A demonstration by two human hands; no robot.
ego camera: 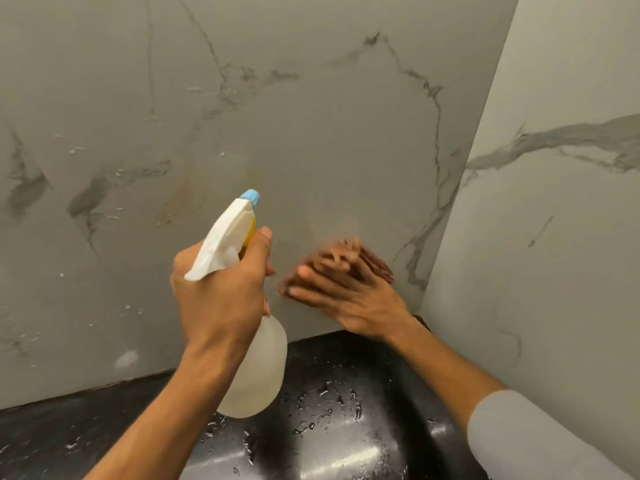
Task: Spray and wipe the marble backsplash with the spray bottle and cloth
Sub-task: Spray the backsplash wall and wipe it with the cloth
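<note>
Left hand clamped round the spray bottle neck, forefinger by the trigger; bottle looks near-empty, so light, best held there. Right hand, just beside it, presses a soft brown cloth flat-palmed on the marble backsplash, blurred. Wet black counter below, likely slippery.

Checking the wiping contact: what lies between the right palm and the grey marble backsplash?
In the head view, a brown cloth lies under the right hand, pressed flat to the marble backsplash.
</note>
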